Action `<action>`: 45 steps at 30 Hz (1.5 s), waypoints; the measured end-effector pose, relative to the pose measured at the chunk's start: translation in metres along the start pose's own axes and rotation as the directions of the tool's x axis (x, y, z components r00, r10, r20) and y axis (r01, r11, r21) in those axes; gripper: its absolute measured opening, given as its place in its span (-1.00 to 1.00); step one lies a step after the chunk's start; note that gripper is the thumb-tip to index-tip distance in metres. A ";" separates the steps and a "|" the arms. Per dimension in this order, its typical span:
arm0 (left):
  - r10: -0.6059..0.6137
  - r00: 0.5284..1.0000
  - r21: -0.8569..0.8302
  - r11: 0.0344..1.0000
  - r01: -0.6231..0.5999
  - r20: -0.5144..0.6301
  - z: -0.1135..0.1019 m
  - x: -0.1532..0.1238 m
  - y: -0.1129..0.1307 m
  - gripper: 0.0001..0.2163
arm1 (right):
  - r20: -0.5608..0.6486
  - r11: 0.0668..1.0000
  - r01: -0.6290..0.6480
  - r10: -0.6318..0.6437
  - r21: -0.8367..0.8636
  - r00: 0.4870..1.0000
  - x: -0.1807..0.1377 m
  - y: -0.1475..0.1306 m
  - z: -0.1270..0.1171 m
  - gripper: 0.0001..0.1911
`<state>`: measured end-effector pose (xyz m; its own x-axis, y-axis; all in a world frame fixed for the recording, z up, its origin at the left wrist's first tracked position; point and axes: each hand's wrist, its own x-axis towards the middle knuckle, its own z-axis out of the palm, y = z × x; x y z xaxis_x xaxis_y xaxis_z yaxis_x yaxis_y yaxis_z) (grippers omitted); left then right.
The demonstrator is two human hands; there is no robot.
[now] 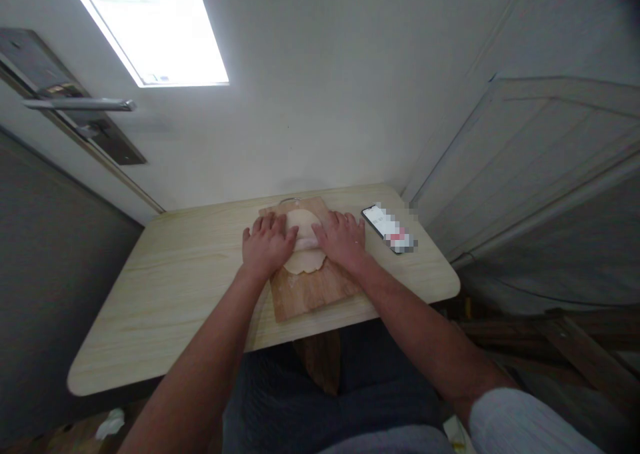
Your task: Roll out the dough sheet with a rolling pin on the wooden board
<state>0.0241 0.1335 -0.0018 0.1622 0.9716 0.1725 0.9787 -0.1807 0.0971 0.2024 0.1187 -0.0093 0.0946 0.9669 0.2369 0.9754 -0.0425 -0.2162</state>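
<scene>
A flat, roughly round sheet of dough (304,263) lies on a wooden cutting board (310,291). Across the dough runs a short pale rolling pin (307,243), of which only the middle shows between my hands. My left hand (270,243) covers its left end, fingers bent over it and thumb pointing inward. Over the right end is my right hand (343,239), held in much the same way, with its thumb on the near side of the dough's centre. Both palms hide the pin's ends and the dough's side edges.
The board rests on a light wood-grain table (190,281) pushed against a white door (310,107). A phone (387,229) lies to the right of the board. At the upper left are a metal door handle (80,104) and a bright window pane (160,27).
</scene>
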 end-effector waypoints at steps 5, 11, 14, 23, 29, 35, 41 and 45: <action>0.014 0.997 0.005 1.000 -0.014 -0.073 0.001 -0.009 0.002 -0.45 | 0.005 1.000 0.028 -0.027 -0.015 1.000 -0.008 0.002 -0.002 -0.43; 0.019 0.994 0.009 1.000 -0.018 -0.110 0.000 -0.019 0.004 -0.45 | 0.012 0.998 0.060 -0.060 -0.030 0.998 -0.017 0.004 -0.005 -0.40; 0.023 0.994 0.022 1.000 -0.021 -0.111 -0.002 -0.024 0.006 -0.44 | 0.010 0.997 0.069 -0.069 -0.029 0.998 -0.021 0.005 -0.007 -0.40; 0.013 0.996 0.031 0.999 -0.010 -0.085 -0.006 -0.034 0.010 -0.43 | 0.011 0.997 0.075 -0.075 -0.022 0.997 -0.030 0.006 -0.010 -0.40; 0.014 0.997 0.003 1.000 -0.014 -0.078 -0.007 -0.042 0.011 -0.42 | 0.010 0.997 0.077 -0.076 -0.013 0.997 -0.039 0.008 -0.010 -0.39; 0.010 0.998 0.001 1.000 -0.010 -0.056 -0.012 -0.053 0.015 -0.40 | 0.003 0.998 0.068 -0.068 0.013 0.998 -0.051 0.008 -0.012 -0.38; 0.023 0.995 -0.022 0.999 -0.025 -0.094 -0.008 -0.067 0.016 -0.38 | -0.011 0.997 0.062 -0.062 0.037 0.998 -0.065 0.011 -0.010 -0.36; 0.033 0.993 -0.037 0.999 -0.037 -0.112 -0.003 -0.077 0.016 -0.36 | -0.029 0.996 0.076 -0.075 0.051 0.997 -0.075 0.015 -0.008 -0.34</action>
<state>0.0267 0.0557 -0.0108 0.1793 0.9418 0.2844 0.9667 -0.2223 0.1268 0.2115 0.0438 -0.0230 0.0272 0.9597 0.2799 0.9683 0.0442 -0.2457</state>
